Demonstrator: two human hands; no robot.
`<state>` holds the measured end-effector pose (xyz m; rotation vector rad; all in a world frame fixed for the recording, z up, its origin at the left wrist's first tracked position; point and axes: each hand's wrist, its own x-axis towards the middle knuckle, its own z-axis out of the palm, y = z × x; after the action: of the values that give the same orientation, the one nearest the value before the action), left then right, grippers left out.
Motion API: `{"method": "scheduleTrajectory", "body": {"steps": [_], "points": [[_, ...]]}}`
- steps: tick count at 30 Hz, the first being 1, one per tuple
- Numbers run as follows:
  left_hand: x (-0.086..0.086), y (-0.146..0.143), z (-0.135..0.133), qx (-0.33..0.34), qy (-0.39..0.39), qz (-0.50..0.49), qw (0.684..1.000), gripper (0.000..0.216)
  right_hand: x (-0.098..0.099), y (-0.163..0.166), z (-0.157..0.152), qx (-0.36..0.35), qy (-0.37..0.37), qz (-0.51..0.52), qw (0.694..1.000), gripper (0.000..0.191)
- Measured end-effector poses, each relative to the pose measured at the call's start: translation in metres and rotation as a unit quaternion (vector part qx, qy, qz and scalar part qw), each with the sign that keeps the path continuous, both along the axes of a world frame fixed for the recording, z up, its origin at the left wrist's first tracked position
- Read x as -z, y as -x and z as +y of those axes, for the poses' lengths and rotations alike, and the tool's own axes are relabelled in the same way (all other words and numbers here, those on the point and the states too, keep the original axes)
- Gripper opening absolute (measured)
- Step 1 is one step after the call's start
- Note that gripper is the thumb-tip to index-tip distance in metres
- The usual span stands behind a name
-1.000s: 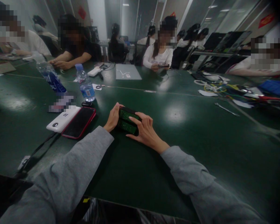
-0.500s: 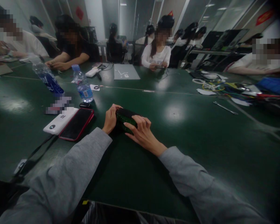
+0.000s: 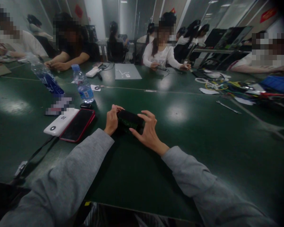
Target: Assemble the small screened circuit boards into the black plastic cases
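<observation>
Gripped at its left end by left hand [image 3: 111,121]: small black rectangular block with green-speckled face [image 3: 129,116], above or on green worktop [image 3: 132,176], contact unclear. Right hand [image 3: 148,130] curved about right end, thumb by lower front edge, fingers well apart from thumb at upper corner; cannot tell whether pressing. Long axis roughly left to right, right end slightly nearer; speckled face toward wearer, plain black side up. Legible: "10", inverted, on white flat round-cornered device [image 3: 61,121], beside black-screened phone in red case [image 3: 78,126]. Too small to read: blue label on clear blue-capped plastic bottle [image 3: 84,86].
</observation>
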<state>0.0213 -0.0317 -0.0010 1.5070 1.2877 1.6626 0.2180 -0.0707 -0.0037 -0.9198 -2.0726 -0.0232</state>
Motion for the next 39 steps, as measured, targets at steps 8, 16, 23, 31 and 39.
{"method": "scheduleTrajectory", "body": {"steps": [8, 16, 23, 31, 39], "points": [[-0.001, 0.001, -0.001, -0.009, -0.014, 0.007, 1.0, 0.072, 0.003, -0.003, 0.009, -0.088, 0.105, -0.001, 0.991, 0.088], [0.003, 0.003, 0.004, -0.009, -0.005, -0.001, 1.0, 0.072, 0.003, -0.002, 0.007, -0.111, 0.172, 0.041, 0.978, 0.077], [0.005, 0.003, 0.006, 0.001, 0.009, -0.012, 1.0, 0.072, 0.006, -0.001, 0.008, -0.125, 0.19, 0.05, 0.972, 0.08], [0.007, 0.009, 0.011, 0.017, 0.03, 0.007, 0.999, 0.073, 0.005, -0.002, 0.009, -0.138, 0.174, 0.038, 0.974, 0.08], [0.004, 0.004, 0.007, 0.004, 0.03, 0.022, 0.999, 0.075, 0.003, -0.002, 0.008, -0.105, 0.205, 0.063, 0.971, 0.066]]}}
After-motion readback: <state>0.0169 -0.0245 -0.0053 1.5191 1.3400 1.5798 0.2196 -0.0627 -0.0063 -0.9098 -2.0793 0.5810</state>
